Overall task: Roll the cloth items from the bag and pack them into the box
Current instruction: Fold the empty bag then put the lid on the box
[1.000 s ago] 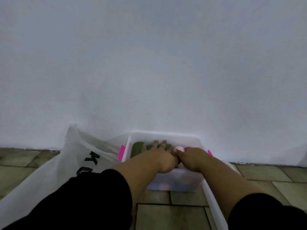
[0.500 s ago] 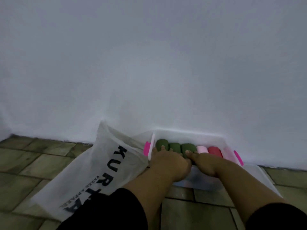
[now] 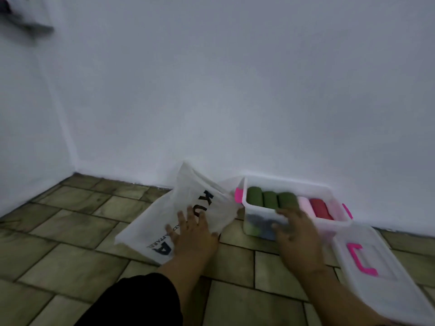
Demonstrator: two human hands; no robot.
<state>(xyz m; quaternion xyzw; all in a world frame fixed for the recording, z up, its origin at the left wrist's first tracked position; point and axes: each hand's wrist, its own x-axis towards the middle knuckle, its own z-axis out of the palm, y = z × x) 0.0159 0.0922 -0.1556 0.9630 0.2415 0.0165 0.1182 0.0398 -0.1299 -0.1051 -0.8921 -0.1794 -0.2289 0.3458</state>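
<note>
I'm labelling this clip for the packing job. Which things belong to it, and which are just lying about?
In the job: bag, box, green rolls, pink roll, red roll, left hand, right hand.
Lying about: lid on the floor, blurred dark thing on the wall.

The bag (image 3: pixel 188 191) in front of me is white with black lettering. The box (image 3: pixel 289 184) is clear, milky plastic with bright pink clips (image 3: pixel 238 195) at its ends. Inside lie three green rolls (image 3: pixel 270 200), one pale pink roll (image 3: pixel 304 204) and one red roll (image 3: pixel 320 208). The lid (image 3: pixel 388 290) is milky too, its handle (image 3: pixel 361 260) bright pink. The floor (image 3: pixel 70 231) is olive-brown tile with dark joints, the wall (image 3: pixel 235 90) plain white. My sleeve (image 3: pixel 141 300) is black.
</note>
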